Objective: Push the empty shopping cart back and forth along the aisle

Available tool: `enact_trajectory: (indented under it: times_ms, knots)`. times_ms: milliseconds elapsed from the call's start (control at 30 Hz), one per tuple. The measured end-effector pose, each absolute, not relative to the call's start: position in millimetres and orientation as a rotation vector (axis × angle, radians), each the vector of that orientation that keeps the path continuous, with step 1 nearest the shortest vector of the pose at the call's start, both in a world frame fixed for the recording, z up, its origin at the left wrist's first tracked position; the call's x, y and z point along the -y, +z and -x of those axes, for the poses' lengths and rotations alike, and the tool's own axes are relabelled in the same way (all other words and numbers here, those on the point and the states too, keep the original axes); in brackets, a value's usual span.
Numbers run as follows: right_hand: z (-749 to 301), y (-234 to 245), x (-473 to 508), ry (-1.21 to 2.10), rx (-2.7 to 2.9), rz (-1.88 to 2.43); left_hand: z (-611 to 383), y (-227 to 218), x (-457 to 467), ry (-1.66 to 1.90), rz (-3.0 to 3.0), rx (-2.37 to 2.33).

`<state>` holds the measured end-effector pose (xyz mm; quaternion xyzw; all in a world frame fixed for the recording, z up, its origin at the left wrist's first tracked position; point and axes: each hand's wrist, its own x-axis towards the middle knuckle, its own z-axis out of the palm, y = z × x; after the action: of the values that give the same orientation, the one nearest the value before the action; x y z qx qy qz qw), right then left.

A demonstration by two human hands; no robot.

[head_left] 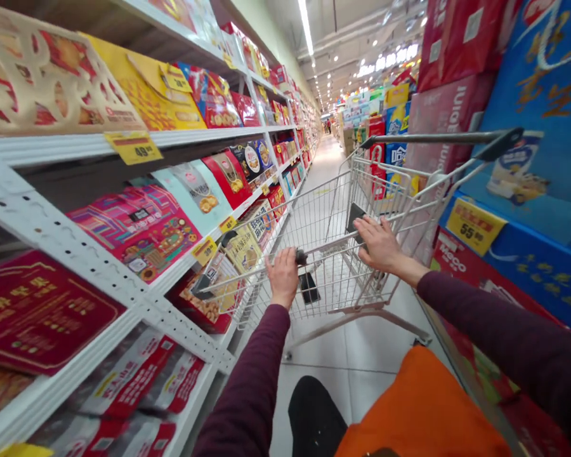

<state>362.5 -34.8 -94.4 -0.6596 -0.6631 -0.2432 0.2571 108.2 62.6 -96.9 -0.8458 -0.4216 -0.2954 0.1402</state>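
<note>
- Left hand (283,274) is clamping its grip closed around the shopping cart handle (238,277).
- Right hand (379,244) is resting flat, grip open, on the cart's wire basket (314,216) rim.

The left hand (283,276) is curled in a fist; the right hand (380,244) lies flat, palm down.

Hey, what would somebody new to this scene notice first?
A wire shopping cart fills the middle of the aisle; the left hand grips its bar and the right hand lies flat on it. White shelves on the left carry bright red, pink and yellow gift boxes with yellow price tags. Big blue cartons are stacked on the right.
</note>
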Motion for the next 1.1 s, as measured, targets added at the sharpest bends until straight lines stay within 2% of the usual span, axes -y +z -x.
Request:
enact_trajectory:
  times_ms: [200, 433, 600, 867, 1100]
  knots:
    - [-352, -91, 31, -0.589, 1.740, 1.745, -113, -97, -68, -0.919, 2.371, 1.263]
    - [-346, -83, 32, -0.493, 1.727, 1.715, -200, -95, -48, -1.066, 2.573, 0.976]
    - [-315, -70, 19, -0.424, 1.856, 1.590, -200, -100, -53, -1.297, 2.735, 0.776]
    - [-289, -78, -1, -0.651, 1.963, 1.551, -132, -104, -60, -0.909, 2.598, 0.996]
    - [-364, -85, 28, -0.861, 1.900, 1.541, -128, -99, -57, -0.735, 2.567, 1.045]
